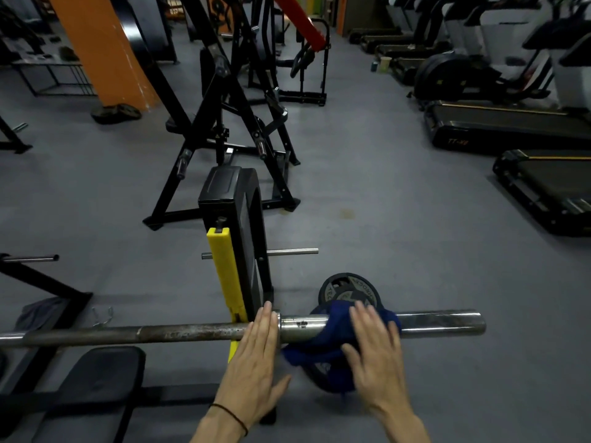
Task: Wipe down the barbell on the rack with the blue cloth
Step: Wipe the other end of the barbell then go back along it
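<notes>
A steel barbell [192, 334] lies across the rack, running from the left edge to its sleeve end at the right. The blue cloth [323, 343] is draped over the sleeve and hangs below it. My right hand [374, 350] lies flat on the cloth with fingers spread, pressing it onto the sleeve; the hand looks blurred. My left hand [256, 356] rests flat on the bar at the collar, fingers straight and together, just left of the cloth. A black band circles my left wrist.
A black rack upright with a yellow guard [225, 276] stands just behind the bar. Weight plates [348, 290] lie on the grey floor under the sleeve. A black bench pad [96, 375] is at lower left. Treadmills [511, 129] line the right side, other machines stand behind.
</notes>
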Demonstrator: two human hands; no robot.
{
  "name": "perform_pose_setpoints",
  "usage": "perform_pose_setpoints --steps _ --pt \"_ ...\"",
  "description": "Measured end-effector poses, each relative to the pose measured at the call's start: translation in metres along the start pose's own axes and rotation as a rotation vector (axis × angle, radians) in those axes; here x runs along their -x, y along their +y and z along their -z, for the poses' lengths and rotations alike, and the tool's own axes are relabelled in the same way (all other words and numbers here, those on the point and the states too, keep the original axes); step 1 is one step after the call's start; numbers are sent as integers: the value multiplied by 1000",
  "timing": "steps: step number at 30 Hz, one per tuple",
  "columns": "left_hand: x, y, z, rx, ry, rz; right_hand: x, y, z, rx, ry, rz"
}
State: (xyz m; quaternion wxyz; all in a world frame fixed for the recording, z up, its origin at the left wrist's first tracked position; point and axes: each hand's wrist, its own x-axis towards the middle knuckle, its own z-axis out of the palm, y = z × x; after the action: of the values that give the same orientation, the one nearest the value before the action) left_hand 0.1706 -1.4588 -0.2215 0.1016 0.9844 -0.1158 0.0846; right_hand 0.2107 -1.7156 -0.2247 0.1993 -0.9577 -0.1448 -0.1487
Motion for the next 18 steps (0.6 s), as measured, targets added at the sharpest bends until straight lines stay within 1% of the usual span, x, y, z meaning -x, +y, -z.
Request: perform_pose_setpoints --steps 2,3,4,6,7,9,10,12,14,16,17,18 --pt "-4 1 0 6 -26 27 0 -11 -3 -70 30 -148" --pt "-5 2 0 17 -25 34 -4 -29 -11 -111 29 -169" --pt "-7 2 -1 30 -15 34 -6 -51 -19 -152 9 -140" --pt "-11 3 -2 47 0 34 -5 -85 -34 -151 -84 43" --pt "-12 3 -2 45 2 42 -6 -90 -36 -132 -140 136" --pt "-14 4 -3 52 -1 65 -11 -71 -26 -111 -193 232" --pt "-14 4 -3 61 -2 74 -12 -55 -21 -79 -183 250" --pt "-15 4 -3 66 -3 94 -9 -17 -9 -6 -89 191" --pt "-16 6 -1 65 -7 109 -5 7 1 -43 -16 35" --pt "-16 9 0 55 -18 127 -8 -7 -7 -115 12 -124" --pt "-16 9 0 59 -23 132 -9 -25 -15 -136 26 -171" --pt "-15 10 0 71 -17 131 -11 -48 -24 -157 25 -167"
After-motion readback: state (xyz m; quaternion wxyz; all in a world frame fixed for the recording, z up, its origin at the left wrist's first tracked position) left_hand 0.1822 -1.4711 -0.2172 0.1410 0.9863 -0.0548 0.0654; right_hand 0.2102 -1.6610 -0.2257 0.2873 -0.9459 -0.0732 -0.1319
